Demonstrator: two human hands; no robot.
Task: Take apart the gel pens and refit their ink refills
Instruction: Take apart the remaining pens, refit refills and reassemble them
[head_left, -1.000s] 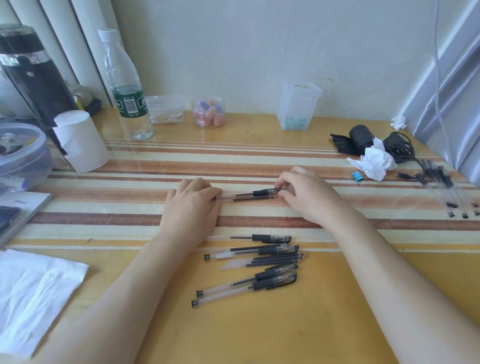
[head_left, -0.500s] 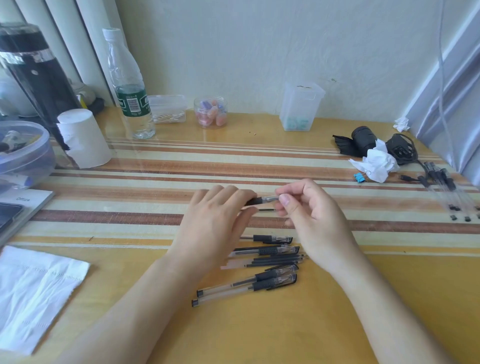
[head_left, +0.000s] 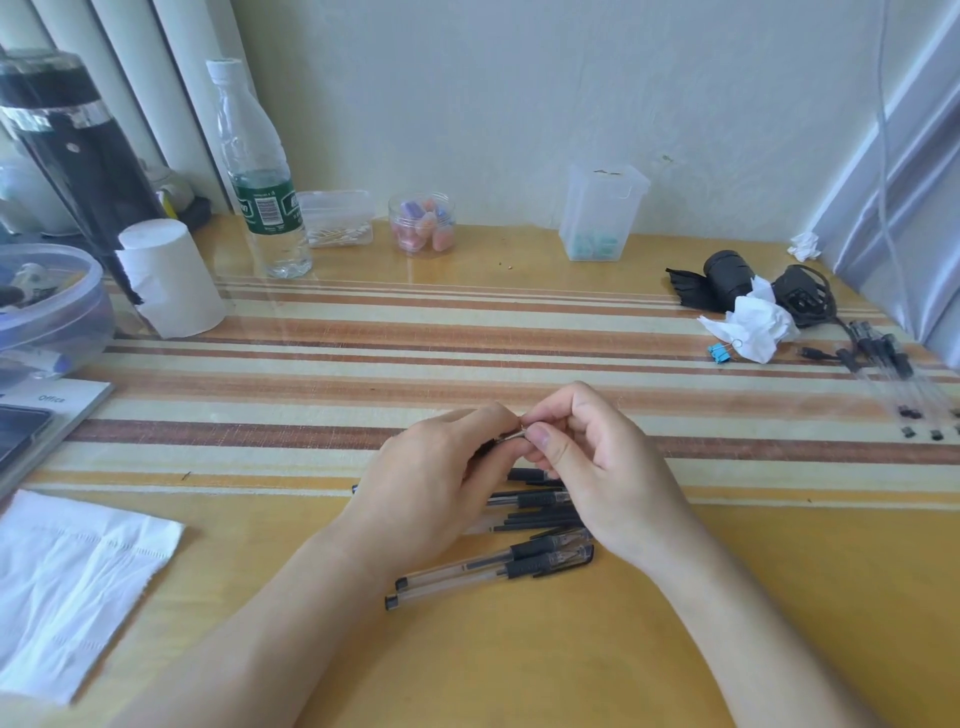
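Pinching the two ends of one gel pen (head_left: 511, 438), the hands meet above the middle of the desk (head_left: 675, 623). The left hand (head_left: 431, 493) is curled around the pen's body, hiding most of it; the right hand (head_left: 597, 467) grips the metal tip between thumb and forefinger, at 3 o'clock from the left fingers. Only a short silvery bit of the pen shows between them.

Just under both hands, toward 6 o'clock, lies a loose pile of pens (head_left: 524, 535) with black grips and clear bodies, partly covered by the wrists. Two of them stick out toward 8 o'clock, side by side and touching.

Out at 3 o'clock, near the desk's right edge, a second bunch of pen parts (head_left: 893, 379) lies apart from the pile. Beside it at 2 o'clock sit a crumpled tissue (head_left: 753, 327), a small blue clip (head_left: 721, 353) and a black charger (head_left: 802, 301).

At 8 o'clock a flat white napkin (head_left: 67, 587) lies on the desk. At 10 o'clock stands a roll of white paper (head_left: 171, 280), with a water bottle (head_left: 260, 182) behind it. At 12 o'clock, along the wall, are a small jar (head_left: 422, 224) of pink and purple bits and a clear box (head_left: 602, 210).
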